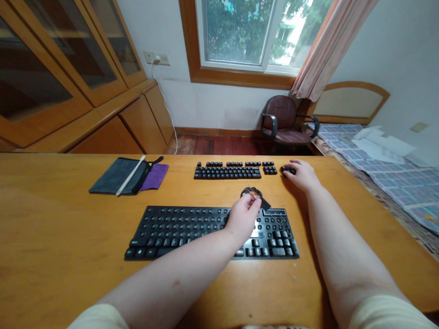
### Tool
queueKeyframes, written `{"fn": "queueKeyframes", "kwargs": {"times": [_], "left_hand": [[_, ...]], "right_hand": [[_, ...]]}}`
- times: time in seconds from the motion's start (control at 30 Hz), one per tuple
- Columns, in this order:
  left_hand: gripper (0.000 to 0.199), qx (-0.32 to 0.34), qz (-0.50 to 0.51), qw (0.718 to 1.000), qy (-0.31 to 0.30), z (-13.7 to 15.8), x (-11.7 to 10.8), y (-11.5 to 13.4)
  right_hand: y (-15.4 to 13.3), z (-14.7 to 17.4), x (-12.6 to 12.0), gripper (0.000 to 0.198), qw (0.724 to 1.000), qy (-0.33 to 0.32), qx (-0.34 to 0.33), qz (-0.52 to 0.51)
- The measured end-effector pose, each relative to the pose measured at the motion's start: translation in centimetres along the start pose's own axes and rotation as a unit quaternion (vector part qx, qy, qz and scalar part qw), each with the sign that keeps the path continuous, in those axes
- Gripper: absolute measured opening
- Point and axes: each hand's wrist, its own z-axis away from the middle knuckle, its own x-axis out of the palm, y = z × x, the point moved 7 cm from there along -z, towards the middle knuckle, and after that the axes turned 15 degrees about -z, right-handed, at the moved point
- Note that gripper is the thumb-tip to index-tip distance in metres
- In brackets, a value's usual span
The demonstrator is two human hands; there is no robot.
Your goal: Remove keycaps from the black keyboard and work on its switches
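A black keyboard [185, 224] lies on the desk; its upper rows are bare of keycaps, while keycaps remain along the front and on part of the number pad. My left hand [244, 214] is over its right half, fingers pinched together; whatever is between them is too small to make out. Just beyond is a coiled black cable [252, 190]. At the far right, my right hand [302, 174] has thumb and fingers closed around keycaps [287, 171], partly hiding them. Removed keycaps [228, 172] stand in neat rows to its left, with a smaller group [270, 170] between.
On the left of the wooden desk [61, 219] lie a grey pouch [113, 176], a white stick [130, 176] across it and a purple cloth [155, 177]. Beyond the desk are a brown chair [281, 114], a bed [377, 160] and a cabinet [130, 128].
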Motion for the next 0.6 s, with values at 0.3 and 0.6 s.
{"fn": "queueKeyframes", "kwargs": {"times": [0.3,0.6], "left_hand": [[0.015,0.038,-0.031,0.999,0.008,0.0,-0.1,-0.1],[0.017,0.162,-0.148,0.976,-0.003,1.2,0.1,1.7]], "right_hand": [[-7.9,1.5,-10.3,0.033,0.960,0.152,0.018,-0.236],[-16.5,11.4,-2.6,0.028,0.923,-0.275,0.036,-0.266]]}}
